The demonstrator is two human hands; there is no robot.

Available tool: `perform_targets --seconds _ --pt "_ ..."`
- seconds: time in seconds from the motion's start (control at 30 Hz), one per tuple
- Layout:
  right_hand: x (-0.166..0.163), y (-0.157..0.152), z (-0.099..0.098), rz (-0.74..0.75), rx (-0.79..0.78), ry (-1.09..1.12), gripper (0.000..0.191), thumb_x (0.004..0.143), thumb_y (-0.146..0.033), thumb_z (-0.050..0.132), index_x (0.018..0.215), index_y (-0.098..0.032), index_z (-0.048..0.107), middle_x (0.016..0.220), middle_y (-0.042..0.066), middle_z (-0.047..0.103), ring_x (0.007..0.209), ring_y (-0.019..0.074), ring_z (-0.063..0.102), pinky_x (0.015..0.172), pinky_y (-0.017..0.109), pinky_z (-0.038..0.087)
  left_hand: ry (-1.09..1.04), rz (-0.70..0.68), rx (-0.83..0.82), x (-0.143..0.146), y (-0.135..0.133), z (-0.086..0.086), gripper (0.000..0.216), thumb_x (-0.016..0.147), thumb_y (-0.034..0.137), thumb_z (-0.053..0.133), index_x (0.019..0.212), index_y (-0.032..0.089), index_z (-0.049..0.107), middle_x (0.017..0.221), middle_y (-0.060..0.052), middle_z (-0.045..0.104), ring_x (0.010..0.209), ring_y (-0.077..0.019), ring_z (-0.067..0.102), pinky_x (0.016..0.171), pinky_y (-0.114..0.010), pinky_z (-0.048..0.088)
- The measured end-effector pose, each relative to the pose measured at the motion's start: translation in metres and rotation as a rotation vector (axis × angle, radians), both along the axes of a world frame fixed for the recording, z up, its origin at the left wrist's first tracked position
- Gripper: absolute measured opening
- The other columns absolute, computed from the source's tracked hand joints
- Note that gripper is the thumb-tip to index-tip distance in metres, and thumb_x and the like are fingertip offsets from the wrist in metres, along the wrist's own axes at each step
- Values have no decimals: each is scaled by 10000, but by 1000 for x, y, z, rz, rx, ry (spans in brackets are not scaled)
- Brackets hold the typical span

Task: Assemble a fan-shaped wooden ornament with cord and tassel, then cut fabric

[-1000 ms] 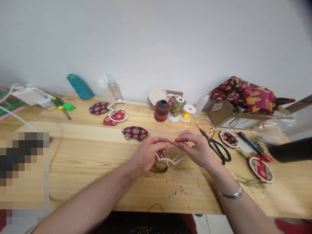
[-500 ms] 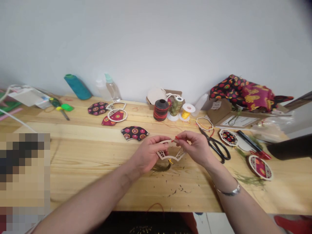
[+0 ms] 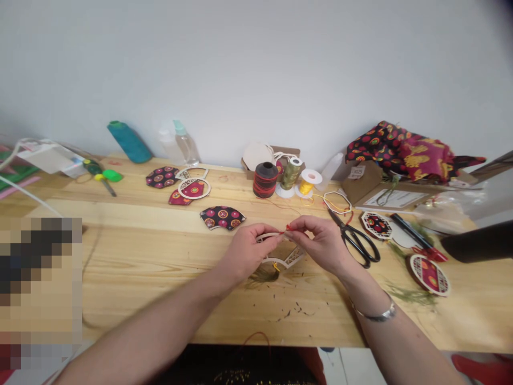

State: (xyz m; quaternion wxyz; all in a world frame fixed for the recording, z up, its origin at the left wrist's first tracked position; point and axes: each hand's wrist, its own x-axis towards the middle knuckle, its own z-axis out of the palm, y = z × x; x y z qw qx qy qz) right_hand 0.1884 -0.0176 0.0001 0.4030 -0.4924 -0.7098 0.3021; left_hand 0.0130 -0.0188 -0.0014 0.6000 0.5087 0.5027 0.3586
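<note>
1. Centrally, the fan-shaped frame (image 3: 295,258) lies between the left hand (image 3: 249,250) and the right hand (image 3: 319,243), just under their fingertips
2. Left thumb and fingers clamp its upper edge
3. Right fingertips pinch together on red cord (image 3: 287,228) there

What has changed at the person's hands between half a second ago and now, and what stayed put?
The left hand has moved its thumb toward the right hand, covering part of the pale frame that showed before. Nothing was visibly taken or let go: the right hand still pinches the red cord. The scissors and fan-shaped fabric piece stayed put.
</note>
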Motion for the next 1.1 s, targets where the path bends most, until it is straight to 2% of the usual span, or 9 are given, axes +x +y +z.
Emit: perform_targets --seconds 0.17,0.43,0.6,0.83,1.1 --pt "-1 -1 1 11 39 -24 69 796 -208 645 741 -183 678 696 23 701 611 125 592 563 239 460 31 -9 -3 0 1 -3 208 722 309 672 832 136 709 666 -12 621 545 -100 468 506 -233 370" --pt "-1 -1 0 28 112 -75 60 802 -172 649 744 -175 662 688 12 679 600 106 574 547 218 450 16 -17 -5 0 3 -6 189 742 340 638 762 154 659 590 44 532 519 -86 436 502 -218 351" --pt "0 -2 1 50 102 -83 58 805 -164 649 755 -181 670 697 12 683 617 112 591 560 227 465 22 2 -13 -1 2 -7 157 737 309 632 750 153 649 575 48 524 515 -84 431 504 -217 350" --pt "3 0 -2 60 93 23 41 791 -174 676 815 -179 710 783 40 717 703 139 649 651 265 526 9 10 8 -2 2 -8 169 742 320 633 766 154 660 559 48 533 522 -91 447 511 -214 355" --pt "4 2 -5 62 183 104 174 830 -113 618 859 -225 747 845 43 707 785 151 656 717 294 541 -7 16 -5 0 3 -3 117 737 272 638 756 163 677 572 44 579 518 -91 491 523 -210 390"
